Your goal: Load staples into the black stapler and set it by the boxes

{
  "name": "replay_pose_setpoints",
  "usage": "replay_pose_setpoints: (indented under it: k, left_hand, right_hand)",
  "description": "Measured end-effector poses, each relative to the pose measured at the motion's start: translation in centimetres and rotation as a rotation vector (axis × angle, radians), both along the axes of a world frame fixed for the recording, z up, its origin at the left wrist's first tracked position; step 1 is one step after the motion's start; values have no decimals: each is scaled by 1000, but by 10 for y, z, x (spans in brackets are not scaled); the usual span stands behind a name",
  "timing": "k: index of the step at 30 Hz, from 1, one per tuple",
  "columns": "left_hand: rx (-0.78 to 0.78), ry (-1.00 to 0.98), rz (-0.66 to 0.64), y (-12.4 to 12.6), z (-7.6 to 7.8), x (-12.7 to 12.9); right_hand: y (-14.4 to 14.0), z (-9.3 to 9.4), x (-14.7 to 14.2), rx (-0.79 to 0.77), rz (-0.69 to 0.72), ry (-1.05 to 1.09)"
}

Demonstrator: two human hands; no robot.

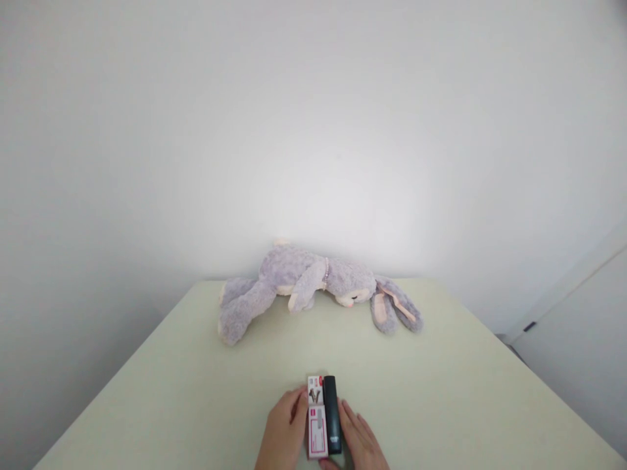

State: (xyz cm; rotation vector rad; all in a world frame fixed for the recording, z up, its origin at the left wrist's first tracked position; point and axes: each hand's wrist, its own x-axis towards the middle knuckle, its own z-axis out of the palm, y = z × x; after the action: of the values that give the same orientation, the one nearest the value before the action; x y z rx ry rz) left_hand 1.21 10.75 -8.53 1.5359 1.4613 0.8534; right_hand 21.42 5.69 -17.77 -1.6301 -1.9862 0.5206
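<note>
Box: a pink-and-white staple box [317, 418] lies flat at the near edge of the pale table [441, 391], a black stapler [332, 414] touching its right side.
Left hand [284, 431]: fingers together, pressed against the box's left side.
Right hand [360, 440]: fingers together, flat beside the stapler.
Behind: a grey plush rabbit [313, 284], well apart.

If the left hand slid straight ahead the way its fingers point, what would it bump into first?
The left hand already touches the pink-and-white cardboard box. Straight on, the pale green table looks free until the grey plush rabbit, though depth is unclear.
</note>
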Motion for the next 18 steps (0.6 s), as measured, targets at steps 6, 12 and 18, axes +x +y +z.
replay_pose_setpoints:
  k: [6,12,18]
  left_hand:
    - [-120,-104,-32,-24,-11,18]
    - [-123,-277,-137,-7,4,102]
    - [-125,-272,-302,18,11,191]
  right_hand:
    - [3,28,24,-117,98,32]
    - [2,42,103,-44,5,88]
    - [1,60,201,-106,-116,65]
